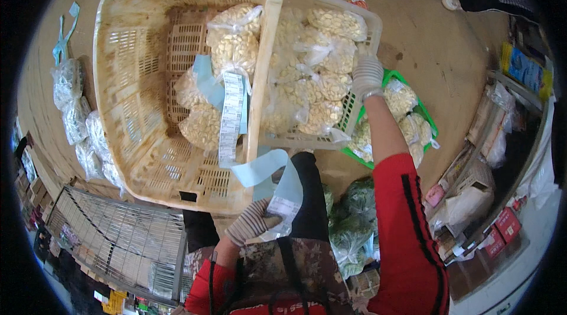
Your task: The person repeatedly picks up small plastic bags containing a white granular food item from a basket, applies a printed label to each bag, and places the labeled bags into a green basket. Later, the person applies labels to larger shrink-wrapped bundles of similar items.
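My left hand (250, 224), in a striped knit glove, holds one end of a long strip of printed labels (288, 204) on pale blue backing. The strip curls up and hangs over the near right rim of a large, stained yellowish plastic crate (133, 137). Inside this crate lie several clear bags of pale, flat pieces (234, 51), possibly peeled garlic cloves. My right hand (368, 76), gloved alike, is closed over the right rim of a translucent white plastic basket (310, 141); its fingertips are hidden. Similar knotted bags (330, 82) fill that basket.
A green basket (436, 131) with more bags sits below my right forearm. Bags of greens (354, 231) lie beside my legs. Clear bags (73, 117) and a wire cage (115, 239) are at left, laden shelving (478, 173) at right. Another person's leg (480, 0) shows top right.
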`<state>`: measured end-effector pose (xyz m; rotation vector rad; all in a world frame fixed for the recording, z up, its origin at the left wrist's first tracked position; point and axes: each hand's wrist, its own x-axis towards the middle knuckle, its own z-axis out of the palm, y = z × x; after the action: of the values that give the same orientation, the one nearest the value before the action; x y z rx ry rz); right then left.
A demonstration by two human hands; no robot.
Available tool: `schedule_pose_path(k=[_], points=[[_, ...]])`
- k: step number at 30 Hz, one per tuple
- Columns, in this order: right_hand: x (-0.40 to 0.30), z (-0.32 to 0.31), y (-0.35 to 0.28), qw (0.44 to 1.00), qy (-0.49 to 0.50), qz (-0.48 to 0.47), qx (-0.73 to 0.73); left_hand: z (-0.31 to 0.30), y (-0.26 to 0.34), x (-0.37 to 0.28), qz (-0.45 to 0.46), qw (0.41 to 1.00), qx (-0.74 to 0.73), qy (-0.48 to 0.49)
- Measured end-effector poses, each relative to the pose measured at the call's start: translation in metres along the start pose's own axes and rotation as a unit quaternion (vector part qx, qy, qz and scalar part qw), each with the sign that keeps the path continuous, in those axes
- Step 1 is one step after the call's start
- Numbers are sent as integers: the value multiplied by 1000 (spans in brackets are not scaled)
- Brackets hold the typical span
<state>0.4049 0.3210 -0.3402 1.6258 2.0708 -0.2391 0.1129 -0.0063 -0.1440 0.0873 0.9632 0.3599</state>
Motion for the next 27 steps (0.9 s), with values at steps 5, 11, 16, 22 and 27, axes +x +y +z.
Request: schedule_pose_path(k=[5,11,16,22,27], points=[[19,53,-41,975,224,-4,7,-5,-5,15,25,1000,-16,-5],[9,34,-70,989,115,16,92,-7,-6,18,5,999,-33,-10],[28,-16,-73,990,-38,18,131,3,-12,23,10,1000,-6,5],[-70,-29,-47,988,37,1,148,1,-19,11,50,992,79,83],[-198,-22,54,889,124,160,411,8,5,9,99,987,80,99]])
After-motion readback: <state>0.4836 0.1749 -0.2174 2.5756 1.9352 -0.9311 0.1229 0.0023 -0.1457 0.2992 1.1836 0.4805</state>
